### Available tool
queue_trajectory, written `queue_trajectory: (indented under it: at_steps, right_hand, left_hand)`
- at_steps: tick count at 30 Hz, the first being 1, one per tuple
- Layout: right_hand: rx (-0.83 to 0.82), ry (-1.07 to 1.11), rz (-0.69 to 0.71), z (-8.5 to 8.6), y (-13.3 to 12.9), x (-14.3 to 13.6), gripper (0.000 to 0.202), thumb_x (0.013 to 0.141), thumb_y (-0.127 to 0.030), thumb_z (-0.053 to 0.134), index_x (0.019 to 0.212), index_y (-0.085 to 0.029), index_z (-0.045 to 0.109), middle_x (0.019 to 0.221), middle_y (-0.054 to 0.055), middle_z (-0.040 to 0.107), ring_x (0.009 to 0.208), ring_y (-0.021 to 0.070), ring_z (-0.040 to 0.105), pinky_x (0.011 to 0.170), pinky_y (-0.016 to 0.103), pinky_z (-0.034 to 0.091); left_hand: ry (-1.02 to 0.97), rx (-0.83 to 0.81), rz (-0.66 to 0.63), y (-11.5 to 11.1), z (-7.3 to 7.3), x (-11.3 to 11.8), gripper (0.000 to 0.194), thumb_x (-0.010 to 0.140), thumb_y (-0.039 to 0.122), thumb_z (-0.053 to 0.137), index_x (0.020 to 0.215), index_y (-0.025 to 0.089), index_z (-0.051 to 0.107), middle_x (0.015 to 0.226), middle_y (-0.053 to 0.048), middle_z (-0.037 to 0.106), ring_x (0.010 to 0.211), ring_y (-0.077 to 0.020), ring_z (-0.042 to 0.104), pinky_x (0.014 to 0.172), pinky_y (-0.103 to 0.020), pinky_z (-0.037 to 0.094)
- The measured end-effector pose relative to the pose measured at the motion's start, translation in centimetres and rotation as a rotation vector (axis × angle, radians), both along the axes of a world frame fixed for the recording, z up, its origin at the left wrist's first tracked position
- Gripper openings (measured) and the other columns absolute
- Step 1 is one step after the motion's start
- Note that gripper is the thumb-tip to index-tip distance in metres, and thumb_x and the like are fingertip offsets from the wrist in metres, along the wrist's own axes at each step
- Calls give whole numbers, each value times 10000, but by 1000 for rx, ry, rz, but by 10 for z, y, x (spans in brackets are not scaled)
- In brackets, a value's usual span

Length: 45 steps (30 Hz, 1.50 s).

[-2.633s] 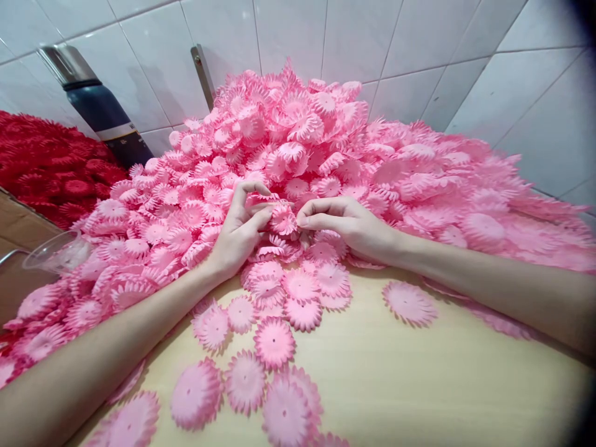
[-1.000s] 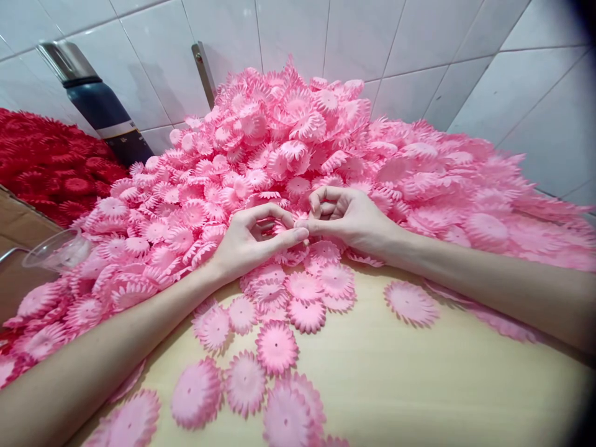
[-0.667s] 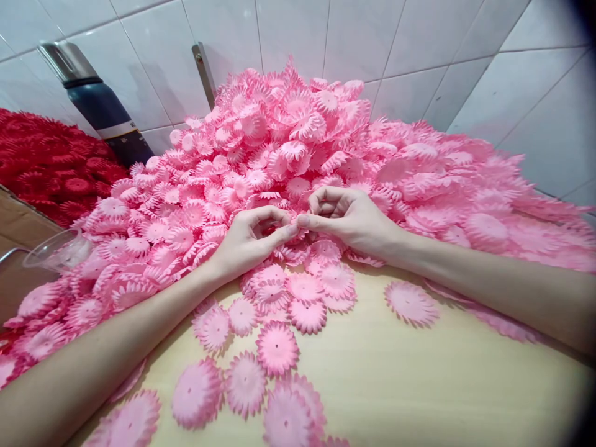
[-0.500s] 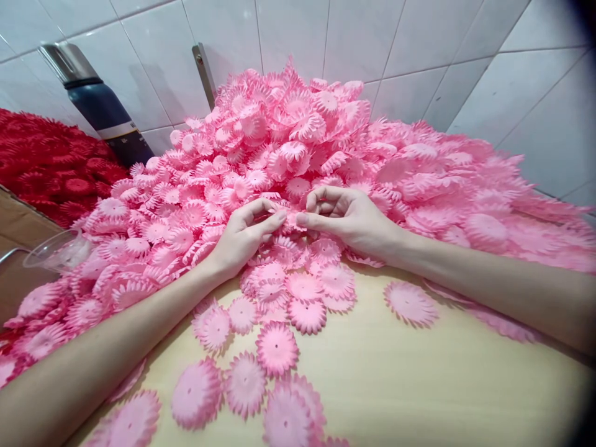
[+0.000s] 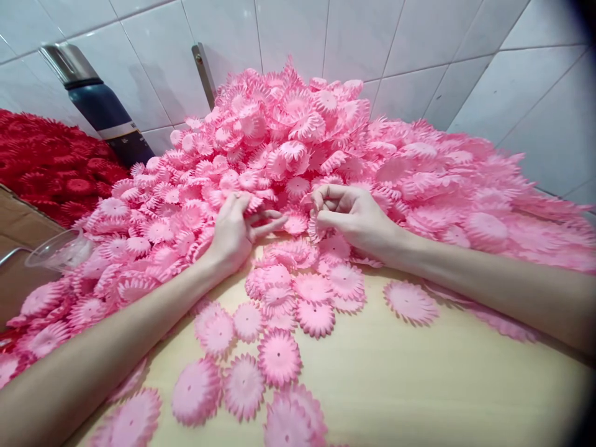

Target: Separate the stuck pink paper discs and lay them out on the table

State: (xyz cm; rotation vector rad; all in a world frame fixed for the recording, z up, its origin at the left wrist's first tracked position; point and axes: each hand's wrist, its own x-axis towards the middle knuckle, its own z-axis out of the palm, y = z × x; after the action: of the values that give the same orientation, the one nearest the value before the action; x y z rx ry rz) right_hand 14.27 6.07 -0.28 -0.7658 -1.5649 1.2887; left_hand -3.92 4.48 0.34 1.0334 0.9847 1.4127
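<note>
Looking past your fingers, you cannot see what lies under the pink pile (image 5: 302,143): petals bury the table (image 5: 419,385) there, and the pile's right flank runs out of view. Your left hand (image 5: 235,233) hides the petals beneath its palm. Your right hand (image 5: 354,217) is curled, thumb against forefinger, clamped on a petal (image 5: 313,228) that shows only as an edge below the fingertips; its full shape is hard to make out. A flask (image 5: 97,105) leans behind the pile on the left, its base hidden by petals, and a metal bar (image 5: 203,71) sticks up from the pile's back edge. Red petals (image 5: 51,161) lie left of the pile, cut off by the frame. A clear cup (image 5: 58,248) sits at the pile's left foot, partly covered.

Bare table opens in front of the pile, widest on the right; loose petals (image 5: 274,354) dot the strip just before your hands. Tiled wall closes in behind the pile.

Your left hand lies at the pile's front edge, fingers spread apart on the petals, gripping nothing, forefinger stretched toward the right hand. Both forearms rest low, angling in from the near corners, the hands just apart.
</note>
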Motion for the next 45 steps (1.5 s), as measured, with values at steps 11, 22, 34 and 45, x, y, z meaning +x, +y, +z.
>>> queue_trajectory:
  at_steps: [11,22,34,45]
  right_hand:
    - [30,-167,66,4,-9,1,339,653,-421,787,780,-160,613,582,-44,479,516,73,383,457,231,263]
    - [72,-149,74,1,-7,-2,266,775,-409,678,714,-167,587,681,-6,555,606,107,501,551,249,392]
    - [46,-85,71,6,-11,-1,329,777,-232,671,601,-185,397,783,35,611,672,131,579,649,296,472]
    - [87,-87,-7,2,-4,-1,222,732,-335,730,825,-148,655,780,10,627,702,122,578,662,268,476]
  left_hand:
    - [678,602,-211,-11,3,-7,152,745,224,719,878,178,663,958,-63,631,924,-164,600,851,-288,504]
    - [454,366,-225,-6,-2,-6,142,761,245,701,875,160,692,887,-45,685,830,-160,660,796,-307,564]
    - [312,210,-93,1,-2,-11,181,742,292,709,874,178,662,958,-12,629,803,-121,633,756,-295,595]
    - [474,418,-152,-4,1,-8,421,689,161,753,1089,187,625,1061,-50,644,912,-132,612,842,-257,538]
